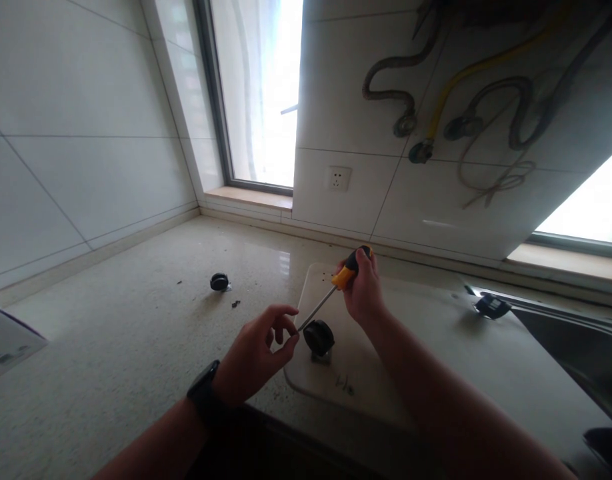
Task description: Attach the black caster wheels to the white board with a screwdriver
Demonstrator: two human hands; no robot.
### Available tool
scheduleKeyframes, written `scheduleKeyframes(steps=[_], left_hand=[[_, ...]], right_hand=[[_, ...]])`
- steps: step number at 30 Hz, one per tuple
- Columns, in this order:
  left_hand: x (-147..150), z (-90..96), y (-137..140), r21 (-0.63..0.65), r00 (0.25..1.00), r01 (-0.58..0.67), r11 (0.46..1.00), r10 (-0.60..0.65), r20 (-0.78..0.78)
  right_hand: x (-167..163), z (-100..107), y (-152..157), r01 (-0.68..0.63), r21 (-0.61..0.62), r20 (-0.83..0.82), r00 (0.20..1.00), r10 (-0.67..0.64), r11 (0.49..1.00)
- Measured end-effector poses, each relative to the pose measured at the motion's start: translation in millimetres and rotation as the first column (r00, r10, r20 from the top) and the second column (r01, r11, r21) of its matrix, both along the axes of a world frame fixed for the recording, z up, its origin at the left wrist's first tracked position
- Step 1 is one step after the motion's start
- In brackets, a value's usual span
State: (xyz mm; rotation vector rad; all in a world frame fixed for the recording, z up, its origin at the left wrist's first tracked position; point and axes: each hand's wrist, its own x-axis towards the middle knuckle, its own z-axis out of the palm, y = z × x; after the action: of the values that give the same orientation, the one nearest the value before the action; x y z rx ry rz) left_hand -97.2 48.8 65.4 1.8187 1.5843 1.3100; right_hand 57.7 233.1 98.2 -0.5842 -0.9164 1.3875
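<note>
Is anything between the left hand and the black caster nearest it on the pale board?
Only the screwdriver, its tip appearing right at the left hand; nothing else visible blocks the caster.

Speckled pale surface (151,353) with a few things on it.
A black caster wheel (219,282) lies toward the back, small dark pieces (235,304), too tiny to name, near it; a white round-cornered board (436,313) lies flat to the right, and part of a printed box (13,343) shows at far left.

The screwdriver handle (345,272) is yellow and black, the countertop (136,320) speckled.
</note>
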Motion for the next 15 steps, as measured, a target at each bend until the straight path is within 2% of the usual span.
scheduleKeyframes(steps=[9, 15], left_hand=[[-0.2, -1.4, -0.9, 0.014, 0.997, -0.02, 1.0, 0.021, -0.076], [1.0, 2.2, -2.0, 0.077, 0.973, -0.049, 0.996, 0.064, -0.22]], right_hand=[[-0.5, -0.1, -1.2, -0.006, 0.026, 0.039, 0.999, 0.005, 1.0], [1.6, -0.4, -0.7, -0.011, 0.075, 0.058, 0.998, 0.007, 0.997]])
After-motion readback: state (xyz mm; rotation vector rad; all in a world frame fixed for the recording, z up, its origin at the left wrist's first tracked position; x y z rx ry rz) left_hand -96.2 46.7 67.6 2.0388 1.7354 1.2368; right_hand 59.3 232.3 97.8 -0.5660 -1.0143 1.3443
